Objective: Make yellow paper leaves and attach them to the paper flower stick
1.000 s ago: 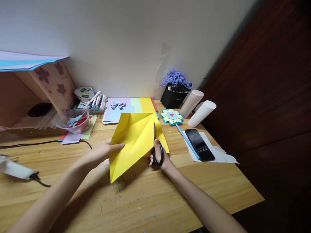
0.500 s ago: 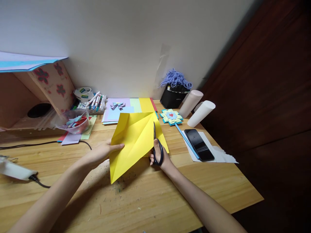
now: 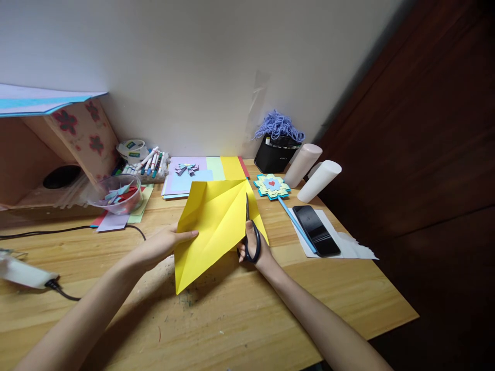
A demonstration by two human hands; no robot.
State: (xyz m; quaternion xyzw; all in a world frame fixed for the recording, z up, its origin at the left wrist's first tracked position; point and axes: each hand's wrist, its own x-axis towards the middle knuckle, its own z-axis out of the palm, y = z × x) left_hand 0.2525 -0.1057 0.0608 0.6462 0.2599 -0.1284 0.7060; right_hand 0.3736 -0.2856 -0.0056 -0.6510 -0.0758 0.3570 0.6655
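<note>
A creased sheet of yellow paper point(image 3: 211, 221) is held up above the wooden table. My left hand point(image 3: 164, 246) grips its left edge, thumb on top and the other fingers hidden behind. Black-handled scissors point(image 3: 256, 242) are in my right hand point(image 3: 255, 250), with thumb and fingers in the loops. Their blades point away from me at the right part of the sheet, where a strip of the paper lies to the right of the blade. The lower blade is hidden by the paper.
Behind the sheet lies a stack of coloured papers point(image 3: 232, 166). To the right are a paper flower point(image 3: 271, 186), a black phone point(image 3: 317, 231) and two white rolls point(image 3: 320, 180). On the left stand a clear bowl point(image 3: 118, 195), markers point(image 3: 150, 164) and a white power strip point(image 3: 27, 270).
The scissors have shifted very slightly to the right against the sheet. Both hands keep their hold, and little else differs.
</note>
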